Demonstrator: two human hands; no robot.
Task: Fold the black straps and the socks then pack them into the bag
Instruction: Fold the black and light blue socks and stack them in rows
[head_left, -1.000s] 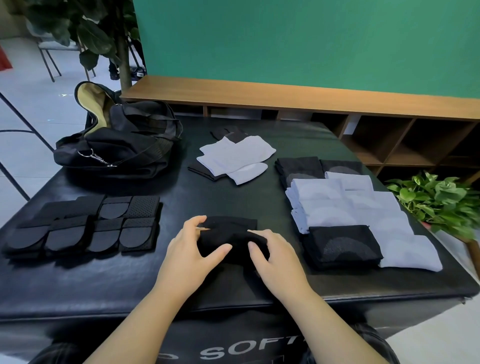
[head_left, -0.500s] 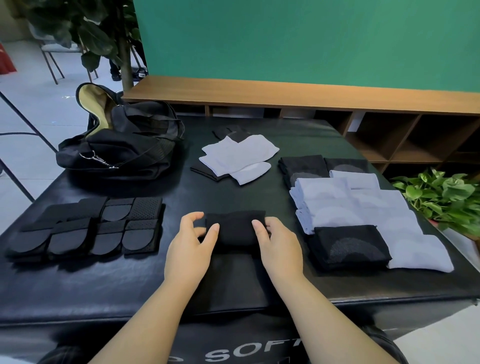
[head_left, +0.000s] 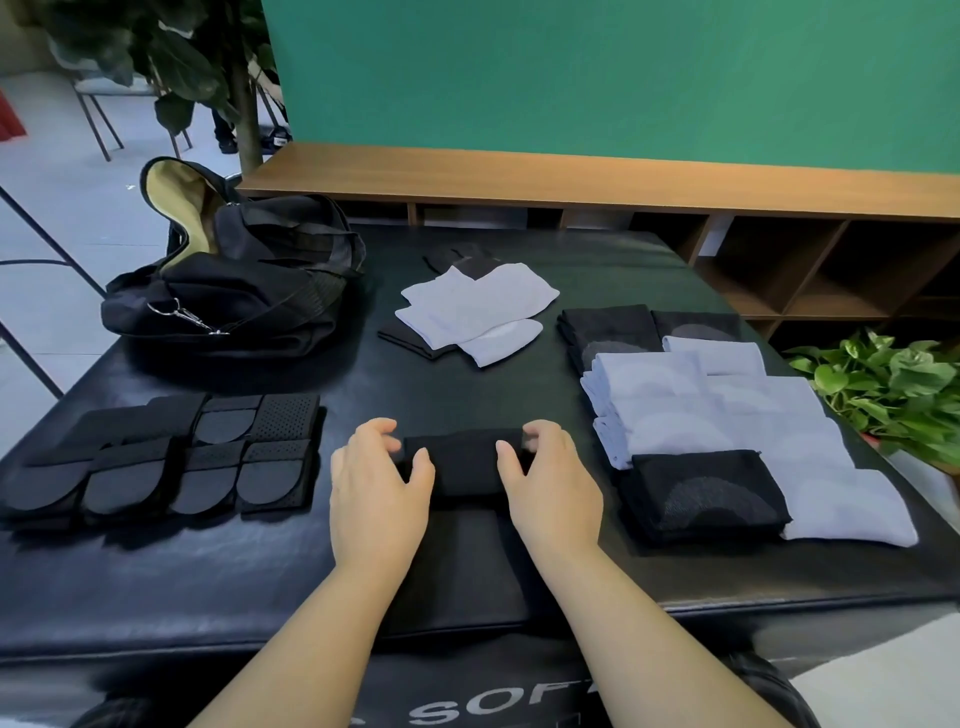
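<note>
Between your hands: a black sock (head_left: 460, 462) lies on the black padded table (head_left: 467, 395), folded into a short block, with its unfolded length running back toward you between your forearms.
Left hand: your left hand (head_left: 376, 486) holds the left end of the fold, thumb on top and fingers curled over the far edge.
Right hand: your right hand (head_left: 550, 483) mirrors it on the right end; the fingertips are motion-blurred, so how firmly they pinch cannot be told.
Left of your left hand: the folded black straps (head_left: 156, 457) sit in two neat rows, apart from the sock.
Beyond your left hand: the black bag (head_left: 234, 296) rests at the far left of the table, mouth open and yellow lining showing; what it holds is hidden.
Right of your right hand: the stack of folded socks (head_left: 727, 415), pale and black, lies in overlapping rows, its nearest black one just beside your right wrist.
Beyond both hands: a small loose pile of unfolded socks (head_left: 472, 312) awaits its turn.
Step in hand: folding, judged from the half-folded sock; packing appears not yet begun.
Next move: it calls for finishing this fold over the remaining length, edges kept square, then setting the sock with the folded rows on your right.
</note>
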